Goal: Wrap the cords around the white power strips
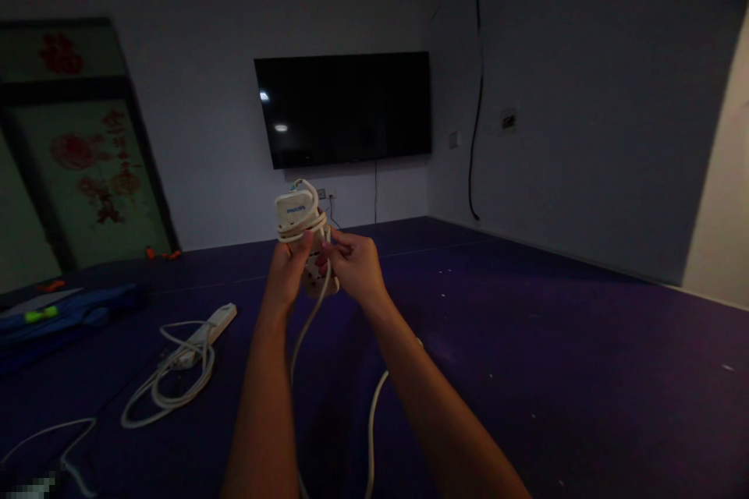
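A white power strip (296, 208) marked PHILIPS is held up in front of me, its cable wound several times around one end. My left hand (288, 269) grips the strip from the left, thumb lying against the wound turns. At the strip's right side, my right hand (355, 263) pinches the white power cord (321, 298) between thumb and fingers. From there the cord hangs down between my forearms, and another length of it shows beneath my right forearm. Part of the socket face is hidden by my fingers.
A second white power strip (222, 317) with a loosely coiled cord lies on the dark blue-purple floor (497, 343) to the left. Blue cloth (99, 308) is at far left. A television (348, 109) hangs on the back wall; a black cable (478, 93) dangles at right.
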Available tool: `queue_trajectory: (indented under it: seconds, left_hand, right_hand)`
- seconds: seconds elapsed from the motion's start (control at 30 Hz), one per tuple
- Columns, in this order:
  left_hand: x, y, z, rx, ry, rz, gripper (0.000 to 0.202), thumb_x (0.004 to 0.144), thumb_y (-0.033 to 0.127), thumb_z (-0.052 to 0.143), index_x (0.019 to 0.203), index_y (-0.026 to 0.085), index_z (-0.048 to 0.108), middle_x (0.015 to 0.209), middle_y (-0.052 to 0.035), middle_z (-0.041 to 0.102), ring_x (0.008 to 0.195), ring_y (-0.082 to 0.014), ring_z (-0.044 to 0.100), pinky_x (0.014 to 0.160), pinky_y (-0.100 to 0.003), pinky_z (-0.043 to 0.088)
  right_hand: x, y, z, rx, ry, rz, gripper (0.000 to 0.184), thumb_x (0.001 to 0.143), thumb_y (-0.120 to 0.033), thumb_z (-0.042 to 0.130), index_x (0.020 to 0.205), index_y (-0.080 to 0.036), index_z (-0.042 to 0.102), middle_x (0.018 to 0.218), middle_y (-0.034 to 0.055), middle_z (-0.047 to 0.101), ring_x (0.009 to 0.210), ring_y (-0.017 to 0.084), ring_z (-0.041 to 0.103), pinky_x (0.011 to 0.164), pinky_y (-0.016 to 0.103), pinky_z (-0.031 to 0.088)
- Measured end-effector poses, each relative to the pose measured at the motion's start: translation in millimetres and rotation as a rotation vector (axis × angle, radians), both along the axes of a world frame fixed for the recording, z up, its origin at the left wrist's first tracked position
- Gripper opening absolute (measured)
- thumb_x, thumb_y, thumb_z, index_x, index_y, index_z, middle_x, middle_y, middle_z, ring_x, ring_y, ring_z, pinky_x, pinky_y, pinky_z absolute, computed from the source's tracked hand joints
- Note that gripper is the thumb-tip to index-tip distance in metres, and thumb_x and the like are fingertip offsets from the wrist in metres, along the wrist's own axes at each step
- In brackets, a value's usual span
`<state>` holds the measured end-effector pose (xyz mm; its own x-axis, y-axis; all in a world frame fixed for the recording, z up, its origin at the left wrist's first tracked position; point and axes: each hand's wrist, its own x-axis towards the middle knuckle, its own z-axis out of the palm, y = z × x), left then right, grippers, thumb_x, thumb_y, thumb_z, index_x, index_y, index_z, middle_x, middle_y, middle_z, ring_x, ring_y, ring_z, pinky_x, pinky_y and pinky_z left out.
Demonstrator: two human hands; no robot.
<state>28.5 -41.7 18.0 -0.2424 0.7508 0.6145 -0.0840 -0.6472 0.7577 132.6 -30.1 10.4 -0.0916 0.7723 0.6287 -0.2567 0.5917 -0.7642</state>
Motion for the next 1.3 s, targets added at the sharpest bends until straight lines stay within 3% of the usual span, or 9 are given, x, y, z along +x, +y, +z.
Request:
queue_trajectory:
  seconds: [0.07,0.13,0.37,0.47,0.73,0.9,1.13,1.3]
  left_hand:
    - [1,0,-1.3,0.014,0.044,-0.060,0.059,0.059,0.059,0.073,0.098,0.015,0.067,0.077,-0.0064,0.070,0.067,-0.0191,0.064,0.059,-0.027,0.048]
    - [1,-1,-2.6,0.032,0.039,-0.041,0.057,0.063,0.059,0.070,0.099,0.015,0.067,0.075,-0.0059,0.069,0.067,-0.0182,0.063,0.059,-0.026,0.047]
    - [-2,-10,1.1,0.006,0.046,0.411,0.046,0.067,0.060,0.063,0.071,0.014,0.065,0.060,-0.0010,0.059,0.057,-0.0135,0.051,0.051,-0.022,0.037]
    - [-7,-11,2.0,0.018,0.083,0.517,0.043,0.067,0.057,0.065,0.059,0.015,0.059,0.051,0.0028,0.049,0.050,-0.0108,0.041,0.047,-0.022,0.031]
    - [-3,-3,-5.6,0.026,0.004,0.507,0.040,0.067,0.055,0.065,0.064,0.015,0.058,0.056,0.0022,0.052,0.053,-0.0116,0.046,0.050,-0.023,0.036]
    - [-6,3,-9.5,0.093,-0.073,0.556,0.046,0.068,0.054,0.066,0.091,0.015,0.063,0.073,-0.0012,0.062,0.063,-0.0132,0.056,0.057,-0.022,0.042]
    - [-3,-7,-4.8,0.241,0.107,0.614,0.042,0.076,0.049,0.061,0.099,0.015,0.066,0.085,-0.0044,0.068,0.073,-0.0152,0.062,0.067,-0.024,0.046]
    - [0,-6,-5.6,0.217,0.161,0.652,0.044,0.079,0.051,0.056,0.098,0.014,0.067,0.091,-0.0080,0.071,0.085,-0.0202,0.065,0.074,-0.028,0.049]
  right_hand:
    - [2,0,2.5,-0.039,0.037,0.023,0.024,0.074,-0.025,0.061,0.093,-0.015,0.071,0.051,-0.0030,0.060,0.042,0.010,0.054,0.044,0.020,0.043]
    - [4,-1,5.6,-0.097,0.078,0.038,0.019,0.073,-0.025,0.062,0.086,-0.015,0.071,0.049,-0.0028,0.059,0.039,0.009,0.052,0.042,0.019,0.041]
    - [9,-4,12.2,-0.198,0.217,0.037,0.014,0.071,-0.025,0.061,0.075,-0.015,0.068,0.048,-0.0022,0.059,0.038,0.007,0.049,0.039,0.017,0.037]
    - [14,-4,13.9,-0.216,0.236,0.036,0.012,0.069,-0.024,0.060,0.070,-0.014,0.067,0.047,-0.0026,0.057,0.037,0.006,0.046,0.038,0.018,0.034]
    - [20,-18,21.6,-0.210,0.178,0.003,0.011,0.064,-0.023,0.059,0.060,-0.014,0.063,0.040,-0.0063,0.045,0.034,0.004,0.033,0.035,0.019,0.020]
    - [14,-22,19.7,-0.128,0.107,-0.021,0.014,0.066,-0.023,0.057,0.056,-0.014,0.062,0.041,-0.0053,0.043,0.038,0.005,0.034,0.038,0.020,0.020]
    - [15,-27,18.1,-0.007,0.072,-0.098,0.021,0.066,-0.024,0.056,0.071,-0.012,0.072,0.044,-0.0054,0.043,0.041,0.006,0.032,0.040,0.020,0.021]
    - [15,-26,14.2,0.164,-0.055,-0.132,0.021,0.072,-0.023,0.052,0.066,-0.013,0.070,0.049,-0.0044,0.045,0.045,0.007,0.035,0.045,0.020,0.025]
